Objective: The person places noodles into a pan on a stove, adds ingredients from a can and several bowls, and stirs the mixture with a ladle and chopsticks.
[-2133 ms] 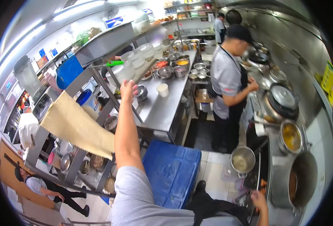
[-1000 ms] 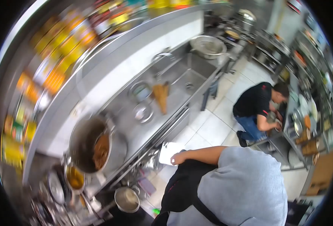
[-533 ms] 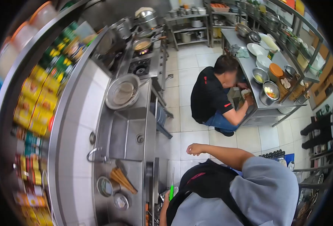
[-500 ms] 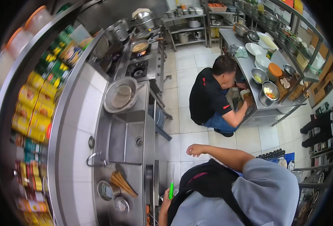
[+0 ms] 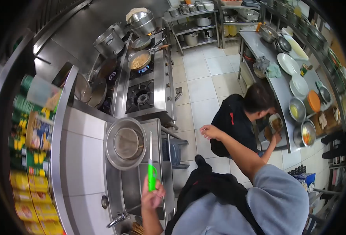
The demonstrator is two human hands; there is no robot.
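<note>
My left hand (image 5: 152, 192) is closed on the bright green handle of a knife (image 5: 152, 177), its long thin blade pointing up and away, beside the sink (image 5: 132, 192). A metal bowl (image 5: 112, 158) with a round strainer (image 5: 126, 143) in it sits just beyond the blade to the left. My right hand (image 5: 210, 132) is held out over the floor near the crouching person's back, with fingers slightly curled and apart. It holds nothing.
Ahead on the left, a pan of food (image 5: 139, 60) sits over a lit burner on the stove (image 5: 120, 100). A person in black (image 5: 233, 127) crouches at the steel table (image 5: 277, 84) on the right. A blue stool (image 5: 175, 152) stands beyond the sink.
My left hand has raised the knife and moved it forward to the sink's edge. The view has moved forward, toward the stove and the crouching person. My right hand stays extended.
</note>
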